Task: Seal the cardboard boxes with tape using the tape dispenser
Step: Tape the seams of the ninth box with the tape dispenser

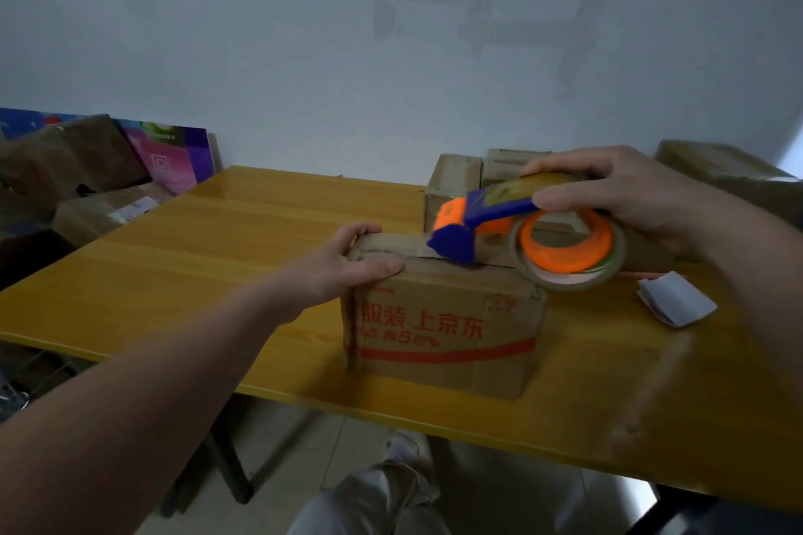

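Note:
A cardboard box [443, 326] with red print stands on the yellow table [217, 256] near its front edge. My left hand [352, 260] grips the box's top left corner, thumb on the near side and fingers over the far edge. My right hand [617, 195] holds the blue and orange tape dispenser [491, 221] by its top. The dispenser's blue nose rests on the box's top seam, and its clear tape roll [569, 247] with an orange core hangs over the box's right end. A strip of tape lies along the seam left of the nose.
More cardboard boxes [456, 187] stand behind at the table's back, and another [721, 169] at the far right. A folded white paper [678, 304] lies right of the box. Boxes and colourful packaging [174, 156] are piled off the table's left side.

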The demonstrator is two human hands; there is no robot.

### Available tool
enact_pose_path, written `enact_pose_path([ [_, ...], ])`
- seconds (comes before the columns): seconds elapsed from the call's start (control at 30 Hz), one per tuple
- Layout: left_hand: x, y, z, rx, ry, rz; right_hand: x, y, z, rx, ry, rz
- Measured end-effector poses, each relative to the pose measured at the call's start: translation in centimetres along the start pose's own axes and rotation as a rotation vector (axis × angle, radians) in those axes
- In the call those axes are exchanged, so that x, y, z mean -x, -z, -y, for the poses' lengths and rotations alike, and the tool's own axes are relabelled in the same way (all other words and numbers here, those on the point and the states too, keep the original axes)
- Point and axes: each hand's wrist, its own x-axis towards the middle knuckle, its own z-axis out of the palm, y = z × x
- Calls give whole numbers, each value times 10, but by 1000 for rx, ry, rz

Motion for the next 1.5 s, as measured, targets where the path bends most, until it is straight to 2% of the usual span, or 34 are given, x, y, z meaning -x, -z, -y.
enact_pose_path([
  [0.17, -3, 4, -3, -164, -58, -1, 21, 12, -18, -62, 12, -14],
  [0.3, 0, 5, -19, -663, -165, -109, 24, 8, -18, -75, 16, -42],
  [0.4, 6, -3, -26, -1012, -155, -118, 25, 8, -21, -86, 7, -74],
  [0.5, 9, -17, -30, -1163, -115, -103, 24, 6, -22, -83, -4, -86],
  [0.63, 5, -36, -42, -1190, -103, -33, 22, 3, -19, -75, -13, -80],
  [0.83, -3, -58, -48, -1161, -281, 37, 18, 1, -18, -83, -14, -83],
  [1.07, -14, -19, -36, -1026, -397, 109, 2, -20, -9, -84, -30, -145],
  [1.33, -16, 1, -31, -929, -414, 148, -1, -36, -2, -49, -29, -140],
  [1.5, -17, 1, -31, -1024, -288, 140, 25, 0, -14, -20, -29, -110],
])
